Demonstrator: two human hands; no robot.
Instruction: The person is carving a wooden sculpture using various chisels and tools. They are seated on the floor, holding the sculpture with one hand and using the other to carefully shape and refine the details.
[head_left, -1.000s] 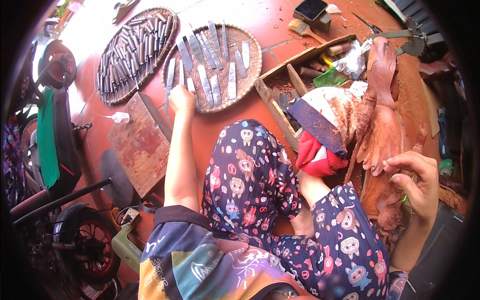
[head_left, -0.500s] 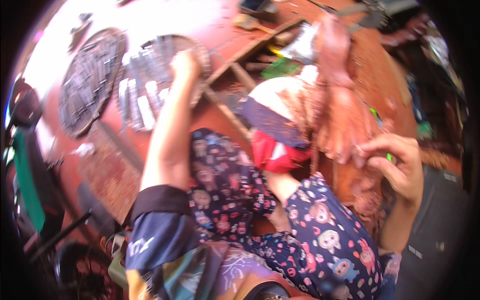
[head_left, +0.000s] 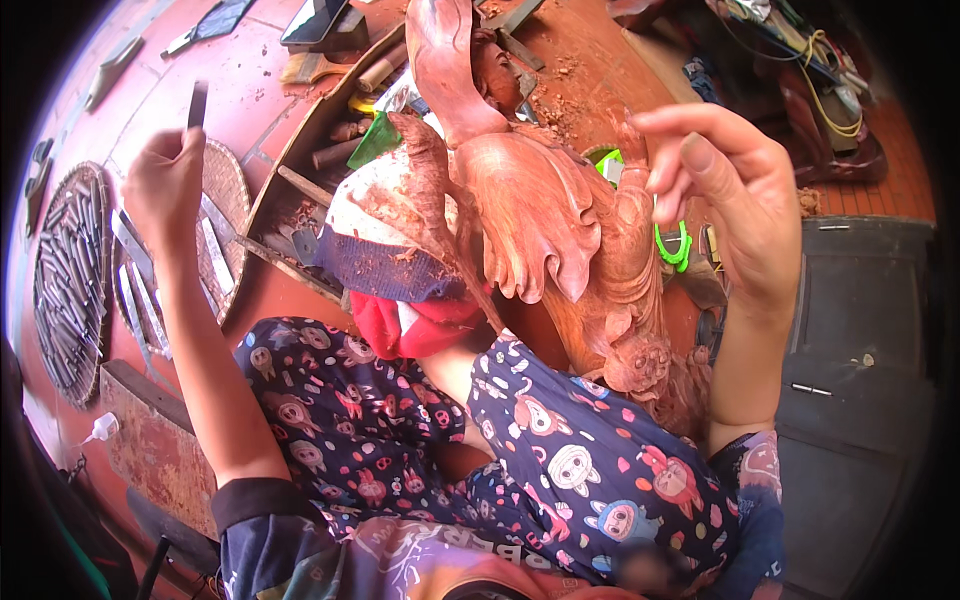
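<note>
My left hand (head_left: 163,192) is raised above a round woven tray (head_left: 238,165), closed around a dark, flat carving chisel (head_left: 198,104) that points up out of the fist. More steel chisels lie in that tray. My right hand (head_left: 735,185) is lifted at the right, beside a reddish carved wooden figure (head_left: 530,205); its fingers are loosely bent and apart, with nothing visible in them. The carving leans across in front of my legs, with flowing drapery folds and a carved face at its far end. A dusty cloth bundle (head_left: 405,305) in white, navy and red lies against it.
A second woven tray (head_left: 68,385) full of chisels stands at far left. Behind the cloth is a wooden box frame (head_left: 262,200) with tools, and a brush (head_left: 315,68). A worn wooden board (head_left: 150,440) lies at left, a dark cabinet (head_left: 850,380) at right. Wood chips litter the floor.
My left hand has come up from the tray with a chisel in it. My right hand has risen and its fingers have spread from a pinch. The view has shifted.
</note>
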